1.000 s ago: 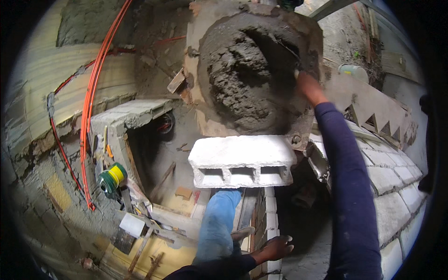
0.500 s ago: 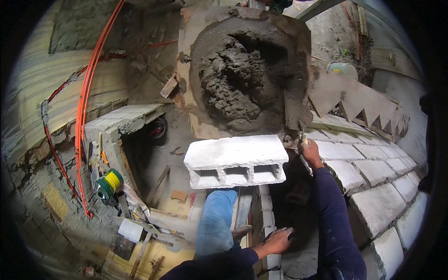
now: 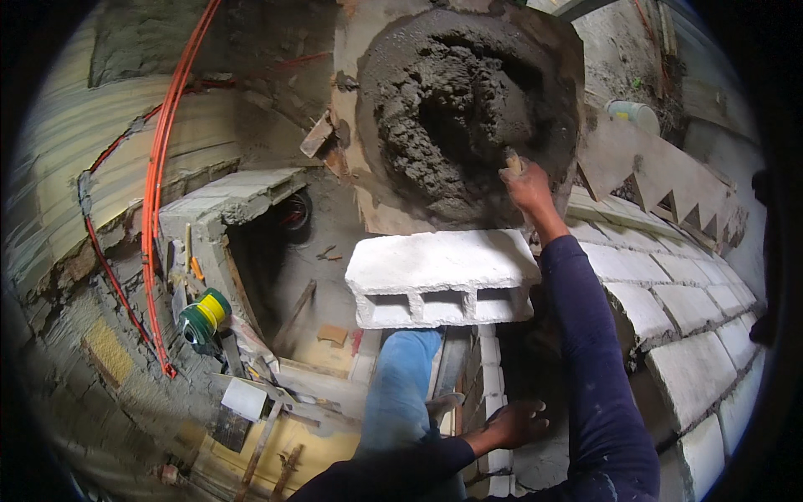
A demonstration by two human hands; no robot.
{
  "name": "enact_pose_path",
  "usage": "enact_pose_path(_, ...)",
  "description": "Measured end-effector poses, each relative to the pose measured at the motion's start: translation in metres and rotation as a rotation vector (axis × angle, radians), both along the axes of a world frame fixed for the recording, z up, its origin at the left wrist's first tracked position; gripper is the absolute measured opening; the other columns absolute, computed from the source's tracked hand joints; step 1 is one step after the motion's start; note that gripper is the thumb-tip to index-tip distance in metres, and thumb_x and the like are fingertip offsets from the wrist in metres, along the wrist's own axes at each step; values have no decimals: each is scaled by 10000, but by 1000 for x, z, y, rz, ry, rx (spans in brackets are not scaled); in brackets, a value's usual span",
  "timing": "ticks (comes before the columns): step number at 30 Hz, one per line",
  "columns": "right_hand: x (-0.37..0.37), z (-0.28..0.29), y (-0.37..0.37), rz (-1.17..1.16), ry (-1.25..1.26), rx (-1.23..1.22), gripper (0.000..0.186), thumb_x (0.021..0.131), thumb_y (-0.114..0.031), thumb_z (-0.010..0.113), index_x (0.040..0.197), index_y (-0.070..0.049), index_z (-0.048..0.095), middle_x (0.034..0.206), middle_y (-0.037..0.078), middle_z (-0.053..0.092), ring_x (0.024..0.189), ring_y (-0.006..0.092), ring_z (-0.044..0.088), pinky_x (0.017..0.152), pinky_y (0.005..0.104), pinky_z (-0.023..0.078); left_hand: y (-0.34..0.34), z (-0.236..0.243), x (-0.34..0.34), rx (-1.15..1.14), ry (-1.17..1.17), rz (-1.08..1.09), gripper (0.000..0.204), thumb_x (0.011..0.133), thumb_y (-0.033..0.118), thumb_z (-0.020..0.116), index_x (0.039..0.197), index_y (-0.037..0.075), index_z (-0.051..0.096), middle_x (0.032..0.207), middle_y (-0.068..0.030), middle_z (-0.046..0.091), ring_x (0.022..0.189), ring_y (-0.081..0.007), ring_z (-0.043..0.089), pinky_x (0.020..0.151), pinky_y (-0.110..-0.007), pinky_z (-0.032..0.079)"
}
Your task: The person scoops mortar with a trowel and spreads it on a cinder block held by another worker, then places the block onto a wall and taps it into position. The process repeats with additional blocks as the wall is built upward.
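Observation:
Wet grey mortar (image 3: pixel 443 109) lies heaped on a stained mortar board (image 3: pixel 368 188). My right hand (image 3: pixel 529 191) is closed round the light handle of a trowel (image 3: pixel 513 161) over the heap's near right part; its blade is hard to make out against the mortar. A white hollow concrete block (image 3: pixel 443 263), its three openings turned toward me, rests at the board's near edge, left of my right forearm. Lower down, my left hand (image 3: pixel 514 425) hangs with nothing in it, fingers loosely apart, beside a narrow course of blocks (image 3: pixel 493 381).
A block wall (image 3: pixel 690 314) runs along the right, with a notched board (image 3: pixel 661 176) on it. Orange conduits (image 3: pixel 159 176) rise at the left near a spool of yellow line (image 3: pixel 207 315). Tools and wood scraps litter the lower left. A dark gap lies under my right forearm.
My right hand has moved up and left from the board's corner, carrying the trowel into the mortar. My left hand has shifted slightly right. The whole view has shifted a little.

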State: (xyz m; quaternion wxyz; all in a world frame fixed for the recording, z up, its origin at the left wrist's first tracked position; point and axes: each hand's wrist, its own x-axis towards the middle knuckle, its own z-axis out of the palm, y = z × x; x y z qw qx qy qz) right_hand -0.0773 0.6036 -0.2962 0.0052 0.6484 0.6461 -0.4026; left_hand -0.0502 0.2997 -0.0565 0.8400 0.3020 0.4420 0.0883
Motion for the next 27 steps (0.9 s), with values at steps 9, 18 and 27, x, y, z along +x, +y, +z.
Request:
enact_pose_path(9,55,-7,-52,234,-160,43,397,870,-287,580,1138,-11,479,903,263,640,858,462,614,751,524,488,1,6,9,-10,8,11,488,868,352,615,1156,-40,569,1075,-244,636,1019,-404,615,857,-456,489)
enact_pose_path(18,151,-21,-76,-2,-350,-257,470,832,-415,598,956,37,641,991,318,627,960,445,606,794,509,478,3,6,7,271,20,172,441,876,307,594,1163,-27,570,1107,-274,605,1046,-426,582,888,-467,470)
enact_pose_path(27,-3,-31,-1,-180,149,-290,334,756,-262,626,752,69,581,664,137,585,549,200,553,498,368,432,24,9,2,91,72,-80,497,850,337,601,1177,-36,561,1002,-219,641,957,-373,617,835,-457,483)
